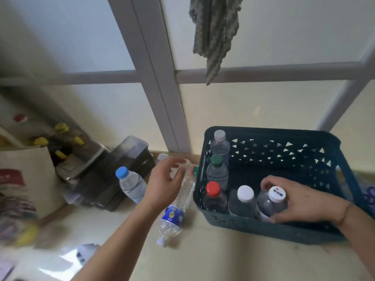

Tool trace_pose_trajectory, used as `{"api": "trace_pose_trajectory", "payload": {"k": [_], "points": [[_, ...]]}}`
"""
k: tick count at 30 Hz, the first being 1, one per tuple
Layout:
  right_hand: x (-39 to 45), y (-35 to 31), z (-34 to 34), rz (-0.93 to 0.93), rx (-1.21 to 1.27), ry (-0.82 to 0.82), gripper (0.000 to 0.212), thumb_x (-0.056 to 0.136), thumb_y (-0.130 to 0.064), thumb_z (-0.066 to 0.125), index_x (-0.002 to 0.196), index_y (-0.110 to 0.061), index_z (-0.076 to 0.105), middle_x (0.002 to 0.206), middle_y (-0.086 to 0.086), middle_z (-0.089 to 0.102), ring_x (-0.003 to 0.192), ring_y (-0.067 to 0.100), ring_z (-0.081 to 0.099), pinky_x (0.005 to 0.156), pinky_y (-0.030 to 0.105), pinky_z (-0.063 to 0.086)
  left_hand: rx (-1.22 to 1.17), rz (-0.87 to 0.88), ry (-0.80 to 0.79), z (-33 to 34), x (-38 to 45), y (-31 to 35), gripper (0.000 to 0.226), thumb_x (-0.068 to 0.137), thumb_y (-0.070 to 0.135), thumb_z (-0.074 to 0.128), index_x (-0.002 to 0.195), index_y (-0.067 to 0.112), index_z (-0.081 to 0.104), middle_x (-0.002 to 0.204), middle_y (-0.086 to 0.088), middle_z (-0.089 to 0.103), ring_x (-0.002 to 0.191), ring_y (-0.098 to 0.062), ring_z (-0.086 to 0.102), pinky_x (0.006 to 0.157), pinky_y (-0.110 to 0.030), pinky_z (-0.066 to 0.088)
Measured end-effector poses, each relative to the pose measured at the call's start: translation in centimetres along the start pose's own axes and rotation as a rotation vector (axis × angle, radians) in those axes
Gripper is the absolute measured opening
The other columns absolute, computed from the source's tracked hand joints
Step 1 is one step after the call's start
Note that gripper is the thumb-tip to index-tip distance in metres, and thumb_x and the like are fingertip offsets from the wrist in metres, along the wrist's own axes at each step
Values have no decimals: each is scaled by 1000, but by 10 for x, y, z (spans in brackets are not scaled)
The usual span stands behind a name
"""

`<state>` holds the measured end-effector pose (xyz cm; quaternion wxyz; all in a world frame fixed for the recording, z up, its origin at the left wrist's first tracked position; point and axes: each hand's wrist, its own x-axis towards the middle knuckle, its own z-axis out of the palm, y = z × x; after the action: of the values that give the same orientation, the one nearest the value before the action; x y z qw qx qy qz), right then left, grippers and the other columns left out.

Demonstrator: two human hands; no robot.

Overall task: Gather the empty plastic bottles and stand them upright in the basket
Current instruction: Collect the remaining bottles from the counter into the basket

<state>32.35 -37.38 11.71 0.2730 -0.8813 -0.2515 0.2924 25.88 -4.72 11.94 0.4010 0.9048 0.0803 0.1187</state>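
At centre frame the left hand (166, 179) hovers with fingers loosely spread, holding nothing, above a lying bottle (176, 207) beside the basket (274, 228). At lower right, the right hand (300, 201) wraps a white-capped bottle (271, 203) upright against the basket's near wall; the basket's right half lies open.

Five upright bottles crowd the basket's (263, 230) left and near sides; its far right half stays open. Outside, a lying bottle (174, 211) and a standing blue-capped bottle (130, 184) block the left approach.
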Motion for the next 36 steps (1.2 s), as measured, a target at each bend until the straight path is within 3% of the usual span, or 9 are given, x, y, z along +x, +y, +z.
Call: {"api": "trace_pose_trajectory", "payload": {"k": [4,12,15,18,20,23,29,32,36], "points": [[2,8,-6,-5,-26,-90,76,58,-44,83,122,-51,42,122,-29,51,114,-5,51,95,14,42,88,-77,-24,10,-18,-38,18,92,23,64,111,24,65,105,15,63,99,-9,63,85,-30,54],[-10,7,-21,99,-84,-299,98,61,-25,70,119,-77,10,132,-32,42,106,-3,60,84,15,50,476,-276,-226,45,-85,-110,75,73,56,67,135,24,40,132,1,45,111,-25,55,84,-33,51],[-33,-6,-36,71,-246,1,100,59,-27,67,115,-85,7,128,-37,42,98,-9,57,76,18,52,342,-392,-178,50,-92,-115,68,75,48,66,133,24,38,129,-4,54,104,-30,61,81,-34,49],[-48,-48,-40,-185,-249,546,83,62,-21,70,119,-70,36,109,-25,60,86,4,57,64,32,52,304,-364,-107,41,-94,-113,64,73,46,71,125,27,39,121,-2,61,93,-28,65,72,-33,50],[-49,-99,-26,-363,-163,662,55,70,-30,66,117,-55,51,100,-20,62,78,4,56,66,24,48,298,-305,-37,25,-97,-104,58,68,49,73,112,33,40,105,6,63,82,-22,61,65,-32,48],[-34,-161,31,-596,-106,557,38,77,-33,61,115,-37,59,99,-19,62,86,0,59,74,15,47,341,-269,51,-7,-98,-81,59,60,55,75,104,40,38,91,12,64,76,-19,58,62,-31,45],[40,-183,128,-580,-215,313,86,73,-39,70,143,-30,22,140,-8,34,124,17,45,95,36,51,99,-112,317,-56,-101,-20,72,47,53,89,102,42,43,92,20,68,79,-4,66,68,-25,53],[43,-194,123,-603,-34,421,83,75,-46,74,140,-30,25,137,-7,42,115,16,54,89,37,55,-80,-23,416,-68,-99,9,75,45,40,92,106,40,49,98,24,68,86,-3,67,69,-19,54],[18,-210,82,-630,198,510,78,75,-41,75,140,-29,34,127,-13,57,108,7,61,88,29,55,-206,127,423,-75,-89,56,69,49,54,84,109,54,49,108,2,70,95,-15,69,77,-41,56]]}}
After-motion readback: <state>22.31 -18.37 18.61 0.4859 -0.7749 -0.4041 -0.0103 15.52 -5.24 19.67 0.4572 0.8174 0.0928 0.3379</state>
